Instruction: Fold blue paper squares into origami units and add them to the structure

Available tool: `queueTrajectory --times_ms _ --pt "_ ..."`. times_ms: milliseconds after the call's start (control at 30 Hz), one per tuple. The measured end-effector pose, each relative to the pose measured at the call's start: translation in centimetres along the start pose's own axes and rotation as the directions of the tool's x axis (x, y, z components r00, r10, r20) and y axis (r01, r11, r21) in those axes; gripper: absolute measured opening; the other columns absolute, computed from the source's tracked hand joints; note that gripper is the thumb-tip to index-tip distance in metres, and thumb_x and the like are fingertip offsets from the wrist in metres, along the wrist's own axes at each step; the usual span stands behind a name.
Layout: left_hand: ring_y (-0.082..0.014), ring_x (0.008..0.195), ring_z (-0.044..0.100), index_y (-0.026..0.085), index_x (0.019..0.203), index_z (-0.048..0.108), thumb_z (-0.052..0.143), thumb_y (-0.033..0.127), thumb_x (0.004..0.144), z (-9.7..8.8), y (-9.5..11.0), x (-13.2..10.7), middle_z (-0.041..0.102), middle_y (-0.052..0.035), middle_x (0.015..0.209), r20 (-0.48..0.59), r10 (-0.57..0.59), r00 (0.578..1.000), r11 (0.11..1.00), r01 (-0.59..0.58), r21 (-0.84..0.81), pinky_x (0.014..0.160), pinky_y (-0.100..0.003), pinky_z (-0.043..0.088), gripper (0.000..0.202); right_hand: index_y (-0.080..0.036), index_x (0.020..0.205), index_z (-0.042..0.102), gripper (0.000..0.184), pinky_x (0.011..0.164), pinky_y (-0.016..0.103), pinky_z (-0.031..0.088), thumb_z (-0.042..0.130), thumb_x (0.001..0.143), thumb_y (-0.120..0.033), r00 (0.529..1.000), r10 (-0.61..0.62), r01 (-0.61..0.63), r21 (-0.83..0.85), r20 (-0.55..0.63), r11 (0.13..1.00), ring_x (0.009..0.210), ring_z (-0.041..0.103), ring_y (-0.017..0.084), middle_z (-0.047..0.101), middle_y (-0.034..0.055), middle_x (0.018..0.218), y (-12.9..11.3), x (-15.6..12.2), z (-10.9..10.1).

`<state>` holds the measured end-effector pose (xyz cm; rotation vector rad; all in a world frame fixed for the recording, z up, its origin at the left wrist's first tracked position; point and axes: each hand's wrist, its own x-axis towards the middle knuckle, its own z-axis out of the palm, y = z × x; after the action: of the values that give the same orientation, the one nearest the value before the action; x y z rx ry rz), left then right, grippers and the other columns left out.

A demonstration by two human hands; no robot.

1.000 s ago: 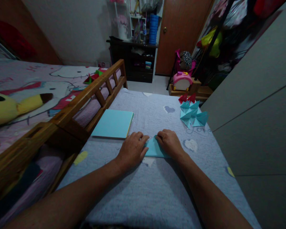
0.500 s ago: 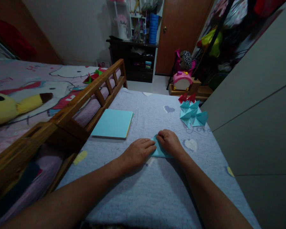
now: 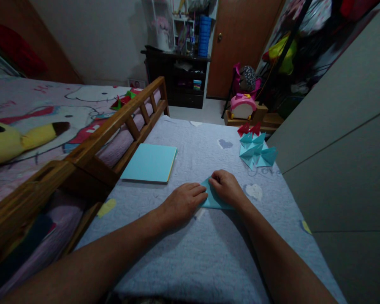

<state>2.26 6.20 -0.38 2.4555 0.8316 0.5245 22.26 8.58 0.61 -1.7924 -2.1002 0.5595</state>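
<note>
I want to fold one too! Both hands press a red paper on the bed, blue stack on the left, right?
Not red: the head view shows the paper is light blue. Left hand and right hand do press it on the bed, with the blue stack on the left.

We look through a single camera worn on the person's head. It faces forward and down along both forearms onto the grey bed. It sits close, with the left hand and right hand near the middle of the frame. The wide view also takes in the wooden rail on the left, the door at the far end and the wardrobe on the right.
</note>
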Motion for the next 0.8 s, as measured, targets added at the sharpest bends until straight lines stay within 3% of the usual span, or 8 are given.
queueTrajectory --times_ms 433,800 --pt "-0.0253 0.110 0.060 0.020 0.106 0.065 0.045 0.013 0.097 -0.17 0.07 0.04 0.068 -0.0105 0.117 0.048 0.069 0.996 0.989 -0.075 0.129 0.098 -0.042 0.047 0.024 -0.016 0.081 0.071 0.016 0.071 0.027 0.037 0.057 0.089 -0.019 0.999 0.040 -0.040 0.066 -0.002 0.997 0.075 0.057 0.016 0.068 0.0047 0.080 0.17 0.10 0.02" --pt "-0.0240 0.108 0.062 0.017 0.111 0.064 0.041 0.014 0.100 0.14 -0.18 0.03 0.069 -0.0109 0.117 -0.033 0.183 0.983 0.959 -0.171 0.226 0.094 -0.043 0.053 0.025 -0.016 0.080 0.071 0.016 0.072 0.027 0.038 0.057 0.089 -0.017 0.999 0.037 -0.037 0.067 -0.003 0.997 0.075 0.057 0.016 0.069 0.0047 0.081 0.31 0.20 0.20"
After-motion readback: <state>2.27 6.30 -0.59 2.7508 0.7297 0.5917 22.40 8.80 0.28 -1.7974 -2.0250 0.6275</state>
